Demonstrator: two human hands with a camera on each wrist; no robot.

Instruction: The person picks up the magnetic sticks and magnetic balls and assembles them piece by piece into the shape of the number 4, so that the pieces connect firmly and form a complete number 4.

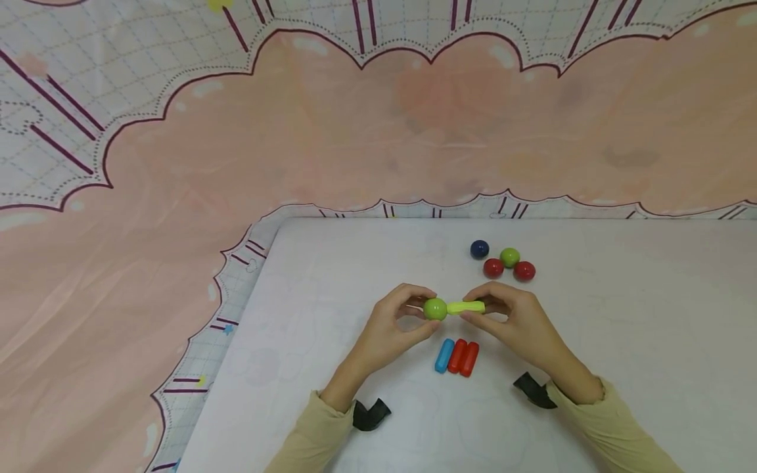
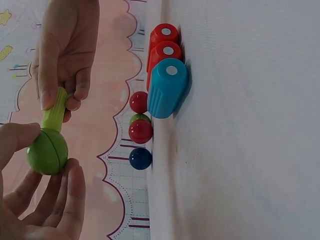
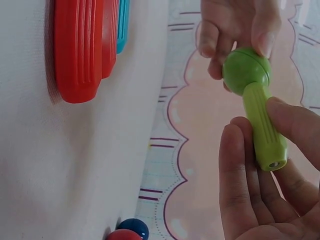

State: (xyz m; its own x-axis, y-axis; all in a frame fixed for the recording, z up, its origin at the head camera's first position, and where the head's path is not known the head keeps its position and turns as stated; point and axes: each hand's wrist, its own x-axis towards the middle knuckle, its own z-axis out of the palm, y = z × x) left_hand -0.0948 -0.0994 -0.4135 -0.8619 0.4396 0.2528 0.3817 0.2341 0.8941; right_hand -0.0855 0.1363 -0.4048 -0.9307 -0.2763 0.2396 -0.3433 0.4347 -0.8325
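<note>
Over the white table, my left hand [image 1: 393,325] pinches a green ball [image 1: 435,309] between thumb and fingers. My right hand [image 1: 517,320] holds a ribbed yellow-green rod [image 1: 466,307], thumb on one side and fingers on the other. One end of the rod [image 3: 261,125] touches the ball [image 3: 246,71] in the right wrist view; a small silvery spot shows at its other end. Below the hands lie a blue rod [image 1: 445,356] and two red rods [image 1: 457,356], side by side. Round pale discs mark the ends of these rods in the left wrist view.
Beyond the hands, a dark blue ball [image 1: 480,249], another green ball [image 1: 510,257] and two red balls [image 1: 493,267] sit grouped on the white table [image 1: 331,263]. A patterned cloth [image 1: 296,144] lies past the table's back and left edges. Black straps [image 1: 371,415] hang by both wrists.
</note>
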